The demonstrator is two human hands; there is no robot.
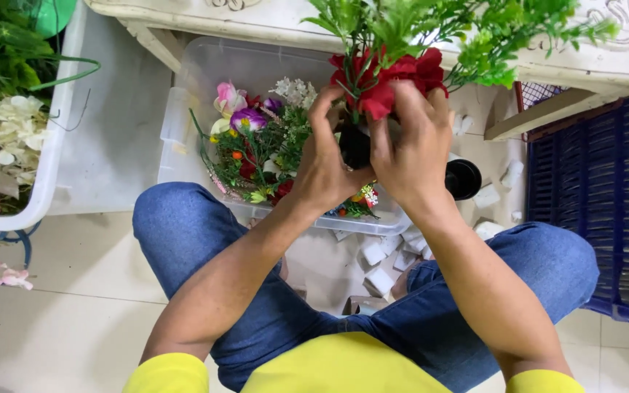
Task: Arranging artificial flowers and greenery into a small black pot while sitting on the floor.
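Both my hands are raised over a clear plastic bin [183, 109] of artificial flowers. My left hand [322, 164] and my right hand [409, 149] close around a small black pot [354, 145] that holds red artificial flowers [387, 80] and green fern sprigs [467, 29]. My fingers press at the base of the red blooms. The pot is mostly hidden by my hands. Inside the bin lie pink, purple and white blossoms [245, 116] with green stems.
A second black pot [464, 178] stands on the floor at right among white foam pieces [380, 269]. A white tub [45, 175] of flowers is at left, a blue crate [591, 189] at right, a white carved table edge [606, 65] above. My jeans-clad knees flank the bin.
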